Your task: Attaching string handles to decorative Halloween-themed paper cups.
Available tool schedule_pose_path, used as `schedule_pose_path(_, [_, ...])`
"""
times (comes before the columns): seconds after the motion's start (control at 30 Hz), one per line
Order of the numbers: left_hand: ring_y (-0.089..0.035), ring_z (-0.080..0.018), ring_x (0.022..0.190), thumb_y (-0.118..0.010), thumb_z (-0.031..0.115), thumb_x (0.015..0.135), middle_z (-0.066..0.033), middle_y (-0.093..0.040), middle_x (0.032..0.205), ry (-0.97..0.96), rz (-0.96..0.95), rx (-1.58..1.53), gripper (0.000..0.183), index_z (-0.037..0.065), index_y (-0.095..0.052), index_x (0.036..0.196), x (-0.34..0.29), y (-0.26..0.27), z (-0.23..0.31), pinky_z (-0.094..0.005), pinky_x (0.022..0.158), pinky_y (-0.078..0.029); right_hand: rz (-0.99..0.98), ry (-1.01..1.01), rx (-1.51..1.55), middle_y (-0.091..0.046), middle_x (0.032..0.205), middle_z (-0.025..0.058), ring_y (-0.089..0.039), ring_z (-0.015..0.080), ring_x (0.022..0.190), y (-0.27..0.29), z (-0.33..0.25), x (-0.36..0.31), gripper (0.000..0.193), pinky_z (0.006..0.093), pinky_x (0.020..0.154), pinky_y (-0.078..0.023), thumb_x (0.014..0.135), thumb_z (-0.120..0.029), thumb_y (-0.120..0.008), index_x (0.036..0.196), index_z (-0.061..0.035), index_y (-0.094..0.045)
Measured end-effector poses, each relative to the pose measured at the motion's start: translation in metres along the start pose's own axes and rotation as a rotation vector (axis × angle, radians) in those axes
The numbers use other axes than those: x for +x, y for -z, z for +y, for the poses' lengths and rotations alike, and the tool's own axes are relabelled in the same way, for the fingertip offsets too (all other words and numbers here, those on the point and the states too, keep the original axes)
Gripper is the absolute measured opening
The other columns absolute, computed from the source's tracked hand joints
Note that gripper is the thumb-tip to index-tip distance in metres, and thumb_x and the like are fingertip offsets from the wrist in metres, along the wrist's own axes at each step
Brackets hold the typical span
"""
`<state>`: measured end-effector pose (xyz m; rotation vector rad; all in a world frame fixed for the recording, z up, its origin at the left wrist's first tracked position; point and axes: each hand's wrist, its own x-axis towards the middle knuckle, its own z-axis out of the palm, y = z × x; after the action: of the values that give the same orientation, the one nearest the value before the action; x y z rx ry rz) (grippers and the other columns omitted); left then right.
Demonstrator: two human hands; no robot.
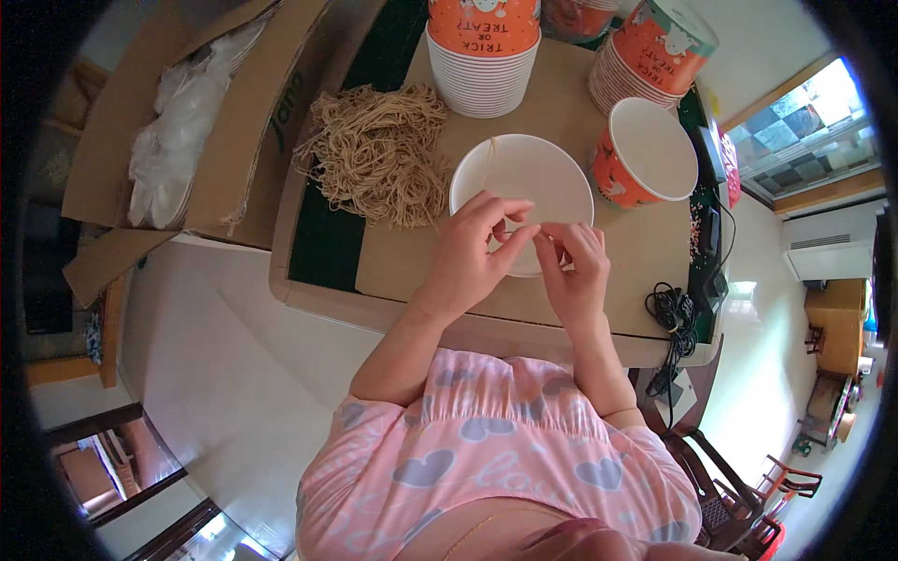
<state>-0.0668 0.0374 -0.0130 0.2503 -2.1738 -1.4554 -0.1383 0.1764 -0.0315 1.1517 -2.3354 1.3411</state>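
My left hand point(477, 248) and my right hand point(572, 265) meet fingertip to fingertip over the near side of a white-lined paper bucket point(524, 166). Both are closed in a pinch. What lies between the fingers is too small to make out. A short tan strand point(493, 148) hangs over the bucket's far rim. To the left of the bucket lies a big tangled heap of tan string point(379, 154). Right of it stands a second paper bucket point(652, 150), orange outside and white inside, tilted a little.
Stacked orange-and-white paper buckets point(483, 70) stand at the far edge, with another stack point(645, 65) at far right. A cardboard box point(253, 122) with clear plastic bags point(182, 131) sits left of the table. A coiled black cable point(672, 313) hangs at the right edge.
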Motion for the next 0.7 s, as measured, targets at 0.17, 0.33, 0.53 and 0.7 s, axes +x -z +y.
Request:
schedule_pose_path(0.17, [-0.050, -0.0081, 0.058, -0.067, 0.004, 0.084, -0.0034, -0.059, 0.075, -0.072, -0.001, 0.074, 0.005, 0.003, -0.064, 0.088, -0.001, -0.002, -0.003, -0.0228, 0.051, -0.038, 0.034, -0.066, 0.039, -0.054, 0.066, 0.0011, -0.047, 0.0135, 0.058, -0.004, -0.001, -0.004, 0.011, 0.0270, 0.062, -0.037, 0.078, -0.001, -0.070, 0.086, -0.0055, -0.064])
schedule_pose_path(0.33, [-0.051, -0.0102, 0.058, -0.065, 0.004, 0.085, -0.0047, -0.058, 0.075, -0.066, 0.020, 0.069, 0.005, 0.003, -0.061, 0.087, 0.000, -0.004, -0.005, -0.0239, 0.052, -0.039, 0.028, -0.059, 0.056, -0.055, 0.066, 0.0015, -0.051, 0.0174, 0.059, -0.002, 0.001, -0.002, 0.011, 0.0313, 0.066, -0.038, 0.077, -0.002, -0.069, 0.082, -0.0084, -0.062])
schedule_pose_path(0.53, [-0.061, -0.0289, 0.067, -0.061, 0.004, 0.085, -0.0096, -0.059, 0.084, -0.060, 0.053, 0.219, 0.006, 0.004, -0.056, 0.089, -0.003, -0.012, -0.007, -0.0344, 0.058, -0.049, 0.008, 0.023, 0.032, -0.056, 0.067, 0.0022, -0.053, 0.0184, 0.061, -0.001, 0.005, -0.001, 0.011, 0.0319, 0.068, -0.038, 0.077, -0.002, -0.069, 0.082, -0.0075, -0.061])
schedule_pose_path(0.7, [-0.062, -0.0282, 0.068, -0.061, 0.005, 0.085, -0.0095, -0.059, 0.084, -0.060, 0.077, 0.176, 0.006, 0.005, -0.057, 0.089, -0.001, -0.013, -0.008, -0.0336, 0.057, -0.050, -0.008, -0.086, 0.069, -0.057, 0.069, 0.0029, -0.053, 0.0188, 0.062, 0.001, 0.002, -0.002, 0.009, 0.0317, 0.069, -0.038, 0.078, -0.004, -0.069, 0.084, -0.0071, -0.063])
